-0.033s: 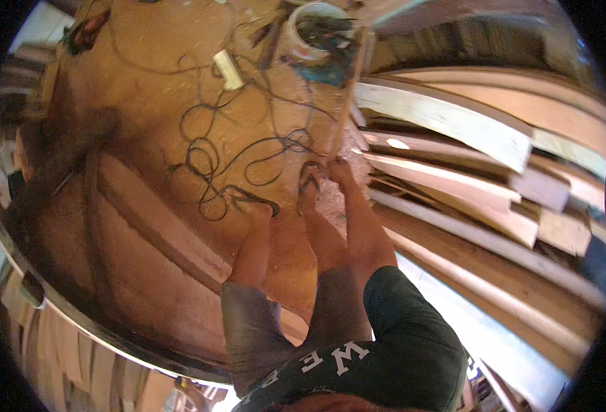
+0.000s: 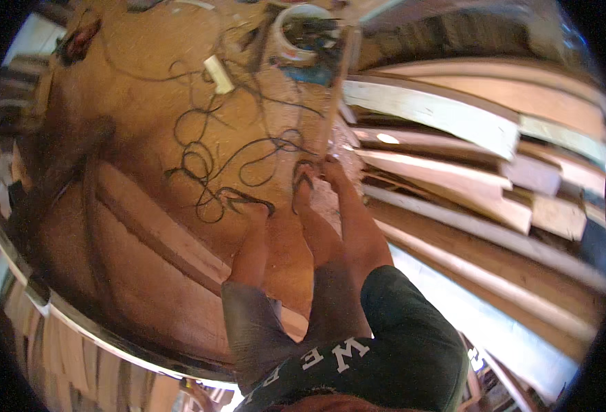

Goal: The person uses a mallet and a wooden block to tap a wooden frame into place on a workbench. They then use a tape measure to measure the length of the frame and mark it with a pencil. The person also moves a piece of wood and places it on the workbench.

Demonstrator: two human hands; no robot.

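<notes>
My right arm reaches forward past my right knee. At its end my right hand (image 2: pixel 330 169) is closed around the near end of a long, thin wooden strip (image 2: pixel 335 103). The strip slants away from me, its far end beside a white bucket (image 2: pixel 282 42) filled with dark stuff. At the bottom edge, left of my dark shirt, shows a small skin-toned shape (image 2: pixel 196 393) with a bit of yellow by it. It may be my left hand, but it is too blurred and cut off to read its fingers.
A dark cord (image 2: pixel 251 144) lies in loops on the brown floor around my sandalled feet. A pale block (image 2: pixel 218 75) rests among the loops. Stacked boards (image 2: pixel 447 113) fill the right side. On the left stands a large curved wooden piece (image 2: pixel 159 226).
The view has shifted slightly, so the bucket, cord and boards sit a little further left and up. My right hand keeps its hold on the wooden strip.
</notes>
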